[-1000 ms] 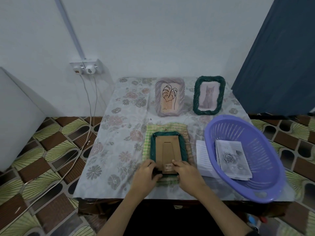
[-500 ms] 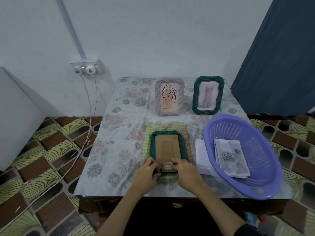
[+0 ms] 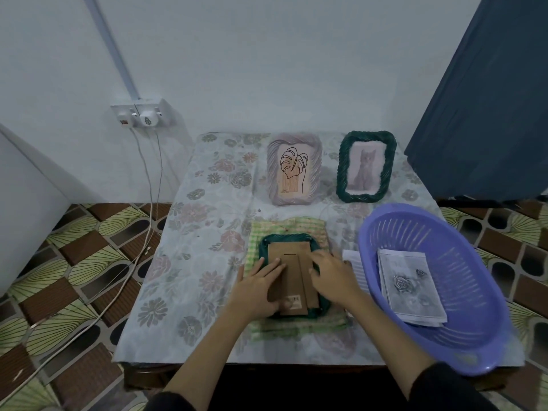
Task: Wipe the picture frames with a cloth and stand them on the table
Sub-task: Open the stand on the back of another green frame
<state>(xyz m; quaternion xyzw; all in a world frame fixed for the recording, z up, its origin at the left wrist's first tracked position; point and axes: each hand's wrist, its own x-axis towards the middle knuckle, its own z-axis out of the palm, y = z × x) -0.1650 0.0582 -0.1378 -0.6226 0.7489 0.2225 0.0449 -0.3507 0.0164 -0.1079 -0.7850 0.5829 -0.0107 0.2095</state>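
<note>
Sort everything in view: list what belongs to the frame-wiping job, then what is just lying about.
Job: face-down green frame, checked cloth under it, leaf frame, cat frame, left hand, right hand.

Lying about: purple basket, papers, wall socket, cables.
</note>
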